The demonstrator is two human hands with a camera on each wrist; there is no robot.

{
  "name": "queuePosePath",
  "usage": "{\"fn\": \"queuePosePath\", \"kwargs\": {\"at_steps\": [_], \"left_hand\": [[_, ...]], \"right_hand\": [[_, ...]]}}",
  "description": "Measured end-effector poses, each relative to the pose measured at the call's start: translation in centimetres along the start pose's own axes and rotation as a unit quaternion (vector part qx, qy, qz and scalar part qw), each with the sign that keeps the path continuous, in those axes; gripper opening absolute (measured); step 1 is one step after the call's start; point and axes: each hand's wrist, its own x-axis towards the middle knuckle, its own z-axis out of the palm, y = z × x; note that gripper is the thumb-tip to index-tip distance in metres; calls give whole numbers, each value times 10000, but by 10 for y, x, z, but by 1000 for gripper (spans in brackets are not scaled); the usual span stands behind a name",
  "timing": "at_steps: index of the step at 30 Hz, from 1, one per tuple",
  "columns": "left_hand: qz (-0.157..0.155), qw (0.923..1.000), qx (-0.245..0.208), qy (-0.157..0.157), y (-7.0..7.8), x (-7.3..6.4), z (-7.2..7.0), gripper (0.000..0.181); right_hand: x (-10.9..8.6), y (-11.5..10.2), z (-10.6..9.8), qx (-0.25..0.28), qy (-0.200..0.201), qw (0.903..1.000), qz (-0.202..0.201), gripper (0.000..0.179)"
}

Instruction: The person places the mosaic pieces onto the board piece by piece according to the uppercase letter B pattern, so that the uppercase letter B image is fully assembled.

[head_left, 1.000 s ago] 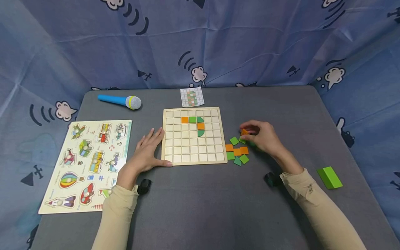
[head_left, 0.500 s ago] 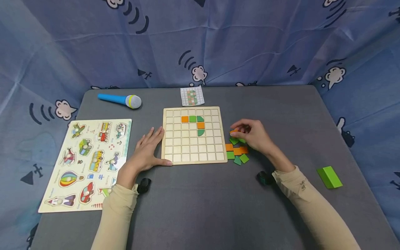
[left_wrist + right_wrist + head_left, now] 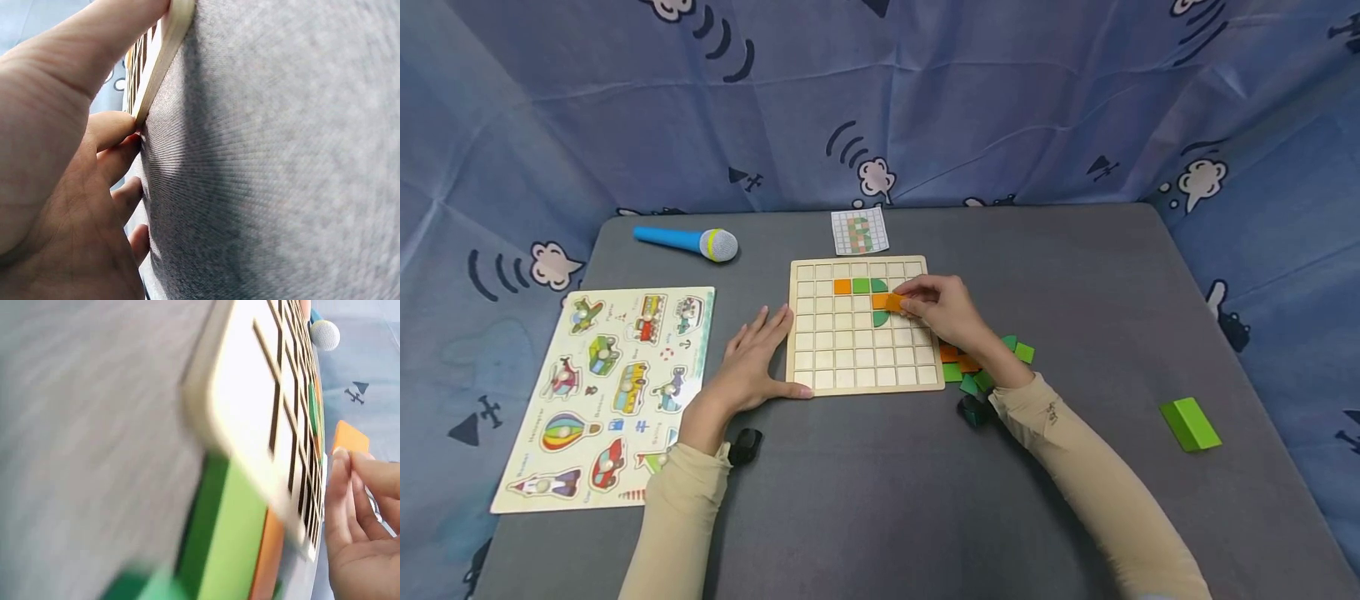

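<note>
A wooden grid board [image 3: 838,362] lies mid-table, with orange, green and rounded dark-green tiles set in several cells. My right hand [image 3: 947,312] pinches an orange square tile [image 3: 894,302] between thumb and fingertips, over the board beside an orange tile in the grid. The right wrist view shows the pinched tile [image 3: 351,437] standing off the board's surface. My left hand [image 3: 748,367] rests at the board's left side, fingers spread, thumb on the lower left corner. In the left wrist view, the left hand [image 3: 81,156] touches the board's edge [image 3: 159,69].
Loose green and orange tiles [image 3: 951,372] lie right of the board, partly hidden under the right forearm. A small pattern card [image 3: 860,232] sits behind the board. Around them are a blue toy microphone [image 3: 685,242], a picture puzzle board [image 3: 591,333] and a green block [image 3: 1191,425].
My right hand has moved left from the loose tiles to over the board, carrying the orange tile. The left hand has stayed in place at the board's edge.
</note>
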Motion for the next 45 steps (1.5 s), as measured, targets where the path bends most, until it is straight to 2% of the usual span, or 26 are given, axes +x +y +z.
{"fn": "queuePosePath", "kwargs": {"at_steps": [8,23,35,45], "left_hand": [[-17,10000,-1,2,0,0,0,126],[-51,10000,36,29,0,1,1,127],[-52,10000,77,30,-1,1,2,127],[-40,10000,32,32,-2,0,1,126]], "right_hand": [[13,-9,23,-145,-167,9997,-126,15],[20,-15,49,-198,-268,9993,-137,11],[23,-20,59,-483,-187,9985,-160,10],[23,-21,63,-732,-359,9965,-208,9]]}}
